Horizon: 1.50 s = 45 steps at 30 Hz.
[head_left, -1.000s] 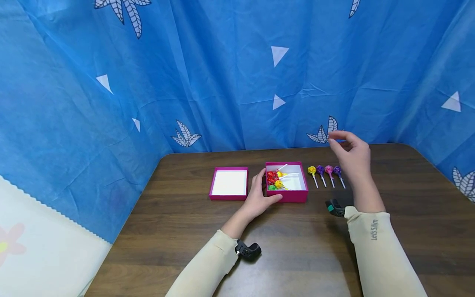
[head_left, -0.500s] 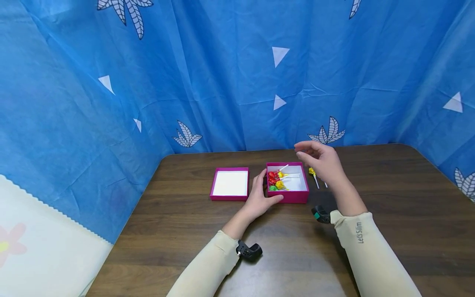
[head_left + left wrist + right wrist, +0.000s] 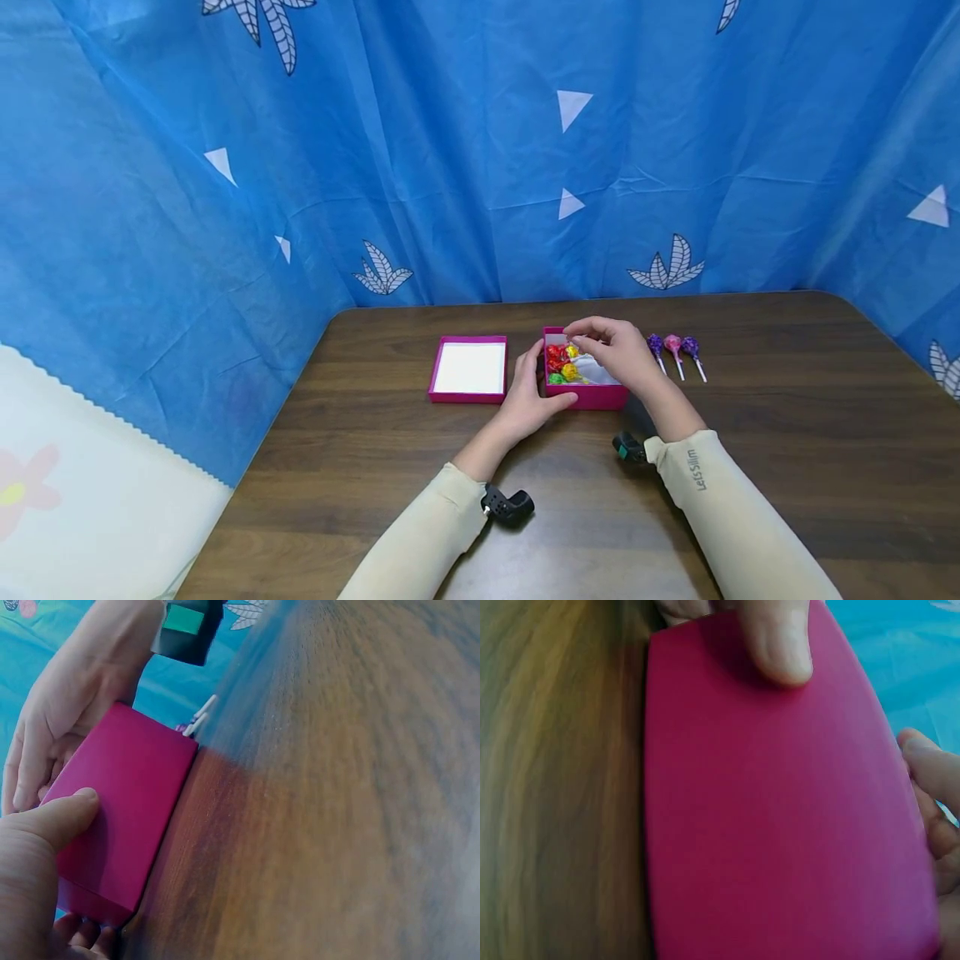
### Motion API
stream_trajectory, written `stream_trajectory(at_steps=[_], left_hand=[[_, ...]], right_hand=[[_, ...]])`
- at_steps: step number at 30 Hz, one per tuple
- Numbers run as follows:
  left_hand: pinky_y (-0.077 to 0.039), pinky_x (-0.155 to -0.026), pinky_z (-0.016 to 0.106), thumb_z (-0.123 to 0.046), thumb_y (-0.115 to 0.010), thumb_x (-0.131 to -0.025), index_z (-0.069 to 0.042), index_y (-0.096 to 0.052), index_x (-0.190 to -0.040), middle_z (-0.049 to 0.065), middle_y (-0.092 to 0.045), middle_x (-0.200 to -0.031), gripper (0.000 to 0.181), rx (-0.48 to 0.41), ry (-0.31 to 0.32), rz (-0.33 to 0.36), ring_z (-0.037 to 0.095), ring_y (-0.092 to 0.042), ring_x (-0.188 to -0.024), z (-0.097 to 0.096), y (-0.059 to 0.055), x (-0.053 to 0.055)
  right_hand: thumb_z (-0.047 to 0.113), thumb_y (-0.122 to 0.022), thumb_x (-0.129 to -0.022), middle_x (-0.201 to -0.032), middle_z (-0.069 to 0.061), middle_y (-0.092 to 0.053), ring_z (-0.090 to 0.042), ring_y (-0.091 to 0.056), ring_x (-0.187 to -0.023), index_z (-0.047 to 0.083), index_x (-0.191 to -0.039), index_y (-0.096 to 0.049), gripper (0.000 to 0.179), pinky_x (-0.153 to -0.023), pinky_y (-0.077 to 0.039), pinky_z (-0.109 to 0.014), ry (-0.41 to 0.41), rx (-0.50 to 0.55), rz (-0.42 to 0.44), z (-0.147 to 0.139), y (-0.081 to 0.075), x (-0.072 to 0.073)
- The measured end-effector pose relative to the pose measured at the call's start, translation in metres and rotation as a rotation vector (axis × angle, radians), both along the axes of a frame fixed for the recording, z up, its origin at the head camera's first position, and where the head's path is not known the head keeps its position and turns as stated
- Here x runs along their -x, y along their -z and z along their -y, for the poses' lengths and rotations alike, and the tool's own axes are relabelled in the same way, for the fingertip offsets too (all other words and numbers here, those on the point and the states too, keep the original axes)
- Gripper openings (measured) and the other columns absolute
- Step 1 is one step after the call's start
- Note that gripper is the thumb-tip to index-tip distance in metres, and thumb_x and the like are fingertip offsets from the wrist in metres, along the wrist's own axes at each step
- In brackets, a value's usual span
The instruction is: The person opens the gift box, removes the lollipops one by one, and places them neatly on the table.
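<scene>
A magenta box [image 3: 592, 397] with a white inside holds wrapped lollipops: red [image 3: 557, 358], yellow [image 3: 571, 372] and green [image 3: 557, 379]. My left hand [image 3: 522, 408] grips its left end, thumb flat on the front wall and fingers round the side. Over the box's open top, my right hand [image 3: 618, 354] has thumb and forefinger bent close together at the lollipop sticks. I cannot tell whether they pinch a stick. In the left wrist view the right hand [image 3: 60, 727] reaches behind the box's front wall [image 3: 127, 802], fingers pointing down.
Right of the box, two purple lollipops [image 3: 691, 343] and a pink lollipop [image 3: 672, 342] lie in a row; the right hand hides where a yellow one lay. A shallow magenta lid [image 3: 470, 368], white inside, lies to the left. A blue curtain [image 3: 480, 208] hangs behind the wooden table [image 3: 375, 450].
My right hand has moved left and down, from above the row of lollipops to over the open box. The left hand stays on the box.
</scene>
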<state>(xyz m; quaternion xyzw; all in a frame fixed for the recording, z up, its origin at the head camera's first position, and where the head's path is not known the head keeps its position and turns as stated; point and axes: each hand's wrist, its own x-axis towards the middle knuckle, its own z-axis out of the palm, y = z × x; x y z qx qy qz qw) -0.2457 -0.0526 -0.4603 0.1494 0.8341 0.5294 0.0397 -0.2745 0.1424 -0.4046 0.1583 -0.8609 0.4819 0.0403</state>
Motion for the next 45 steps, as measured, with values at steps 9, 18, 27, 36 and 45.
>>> stream_trajectory(at_steps=[9, 18, 27, 36, 45], left_hand=[[-0.038, -0.119, 0.047, -0.036, -0.076, -0.088, -0.024, -0.011, -0.160, 0.008, -0.024, -0.160, 0.097, 0.025, 0.021, -0.014, 0.027, -0.034, -0.146, -0.002, 0.001, 0.000], [-0.036, -0.119, 0.047, -0.036, -0.075, -0.088, -0.023, -0.012, -0.160, 0.009, -0.025, -0.159, 0.097, 0.015, 0.018, -0.026, 0.027, -0.034, -0.146, 0.002, 0.001, 0.000], [-0.035, -0.120, 0.049, -0.034, -0.076, -0.088, -0.022, -0.012, -0.160, 0.010, -0.026, -0.159, 0.097, 0.011, 0.012, -0.039, 0.026, -0.034, -0.146, 0.002, 0.003, 0.001], [-0.036, -0.119, 0.048, -0.034, -0.076, -0.088, -0.022, -0.013, -0.160, 0.009, -0.026, -0.159, 0.097, 0.013, 0.014, -0.040, 0.026, -0.035, -0.145, 0.001, 0.003, 0.001], [-0.038, -0.118, 0.048, -0.034, -0.075, -0.088, -0.022, -0.012, -0.160, 0.009, -0.027, -0.158, 0.096, 0.006, 0.016, -0.033, 0.026, -0.035, -0.145, 0.001, 0.003, 0.002]], right_hand=[[0.020, -0.074, -0.091, -0.105, -0.004, -0.075, -0.022, -0.059, -0.090, 0.017, -0.109, -0.077, 0.018, -0.075, -0.052, -0.029, -0.091, -0.193, -0.028, 0.005, -0.001, 0.002], [0.017, -0.079, -0.086, -0.106, -0.004, -0.076, -0.024, -0.066, -0.098, 0.017, -0.107, -0.078, 0.022, -0.086, -0.059, -0.042, -0.194, -0.403, -0.006, 0.014, -0.003, 0.007], [0.017, -0.080, -0.084, -0.106, -0.003, -0.077, -0.028, -0.068, -0.109, 0.015, -0.105, -0.079, 0.021, -0.096, -0.056, -0.049, -0.261, -0.506, -0.023, 0.019, -0.003, 0.009], [0.018, -0.080, -0.084, -0.104, -0.003, -0.077, -0.023, -0.070, -0.101, 0.013, -0.106, -0.079, 0.022, -0.093, -0.058, -0.043, -0.318, -0.568, -0.037, 0.021, -0.002, 0.014], [0.019, -0.080, -0.084, -0.099, -0.002, -0.078, -0.018, -0.071, -0.094, 0.013, -0.105, -0.079, 0.021, -0.089, -0.059, -0.039, -0.340, -0.598, -0.038, 0.022, -0.002, 0.016]])
